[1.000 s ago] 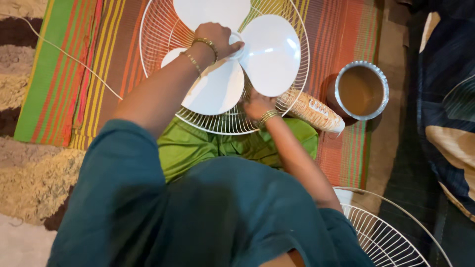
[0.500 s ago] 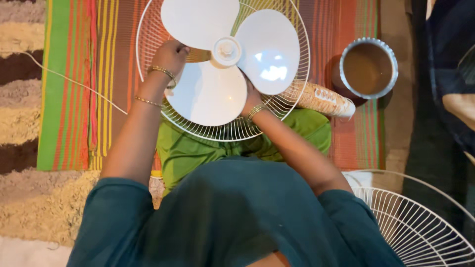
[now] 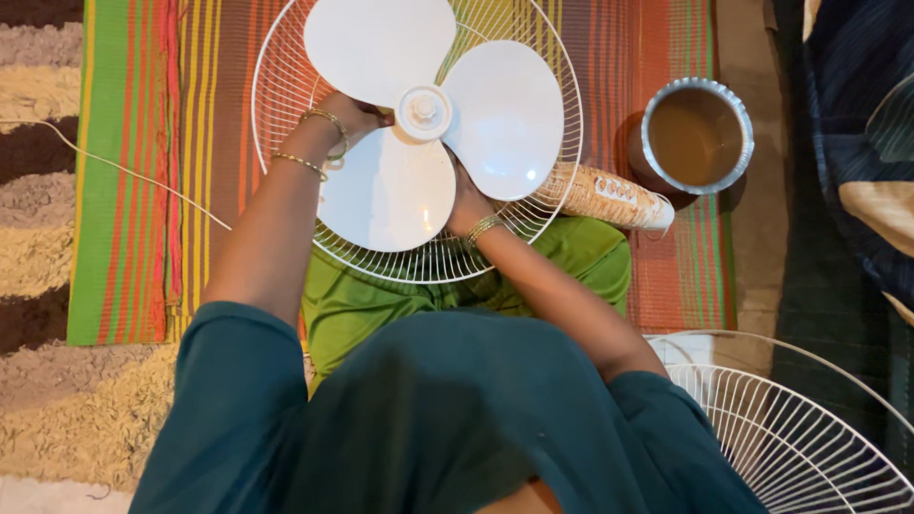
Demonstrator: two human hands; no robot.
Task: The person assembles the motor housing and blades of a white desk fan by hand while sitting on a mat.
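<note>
The white three-bladed fan blade (image 3: 419, 124) sits in the middle of the round wire guard (image 3: 276, 124), which lies flat over the person's lap, above the green cloth (image 3: 381, 300). Everything else I place from that guard.

The left hand (image 3: 357, 114) reaches in at the guard's left-centre, fingers curled against the blade's hub (image 3: 422, 107) between the upper and lower blades; the grip looks closed on the hub, though the fingertips are hidden behind the plastic. The right hand (image 3: 466, 205) comes up from the guard's lower edge and presses the underside where the lower and right blades meet; whether its grip is clenched or merely resting I cannot tell.

Those blades look like thin, light plastic, smooth and a bit slippery, likely to flex or crack at the tips. I'd judge the hub the safe place to hold.

Just right of the guard lies a woven cylinder (image 3: 609, 195), and beyond it a metal pot (image 3: 657, 105). A second wire guard (image 3: 800, 447) lies below-right. A striped mat (image 3: 133, 143) lies beneath.
</note>
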